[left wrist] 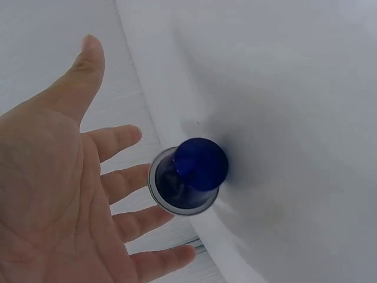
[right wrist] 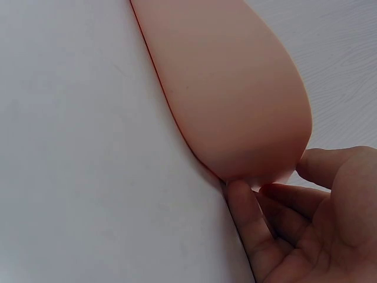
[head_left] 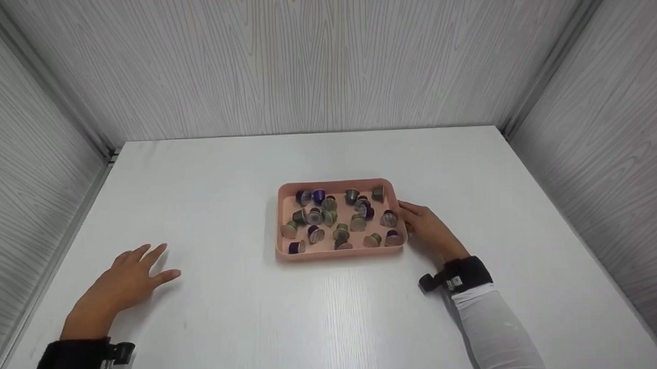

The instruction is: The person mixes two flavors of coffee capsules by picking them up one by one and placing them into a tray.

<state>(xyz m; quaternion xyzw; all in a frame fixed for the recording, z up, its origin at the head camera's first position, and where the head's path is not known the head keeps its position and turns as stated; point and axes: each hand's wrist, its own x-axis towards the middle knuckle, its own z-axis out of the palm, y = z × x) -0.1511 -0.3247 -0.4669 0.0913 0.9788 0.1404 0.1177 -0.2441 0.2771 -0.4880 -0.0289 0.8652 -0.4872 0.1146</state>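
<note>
A pink rectangular tray (head_left: 339,254) sits mid-table with several coffee capsules (head_left: 341,231) scattered in it, some purple, some green or dark. My right hand (head_left: 429,229) grips the tray's right end. In the right wrist view, its thumb and fingers (right wrist: 250,215) close on the tray's rounded corner. At the left, my left hand (head_left: 125,280) is low over the table, fingers spread and thumb apart. In the left wrist view a blue capsule (left wrist: 201,165) with a silvery rim overlaps the fingertips of that open hand; the head view does not show this capsule.
The white table (head_left: 218,319) is bounded by a wood-grain back panel (head_left: 313,59) and by side panels at left (head_left: 28,178) and right (head_left: 600,142). Each wrist wears a black strap (head_left: 465,272) with a small camera.
</note>
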